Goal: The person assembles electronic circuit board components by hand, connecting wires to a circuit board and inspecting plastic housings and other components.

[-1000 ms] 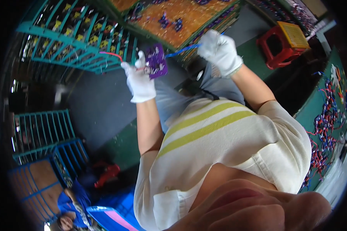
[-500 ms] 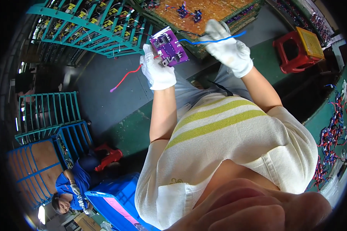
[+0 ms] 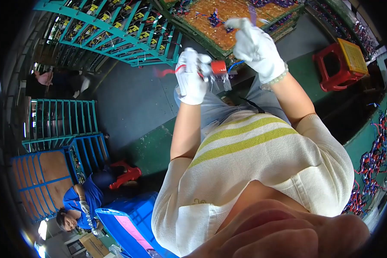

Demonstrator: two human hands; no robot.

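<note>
Both my hands wear white gloves and are raised in front of my chest. My left hand (image 3: pixel 192 78) grips a small electronic part (image 3: pixel 218 71) with a red block on it; a red wire (image 3: pixel 167 71) trails off it to the left. My right hand (image 3: pixel 257 48) is higher and to the right, fingers curled. A thin blue wire (image 3: pixel 236 64) runs from the part up to it. A bead bracelet sits on my right wrist. What lies inside the right palm is hidden.
An orange tray (image 3: pixel 241 32) with small purple boards lies ahead. Teal racks (image 3: pixel 116 30) stand left of it. A red stool with a yellow top (image 3: pixel 344 60) is at right, wire bundles (image 3: pixel 374 159) lie on a green bench. A person in blue (image 3: pixel 84 198) crouches beside a blue crate (image 3: pixel 129 223).
My left hand has turned the part, so its purple face no longer shows and the red block faces me. My right hand has lifted and come closer to the left.
</note>
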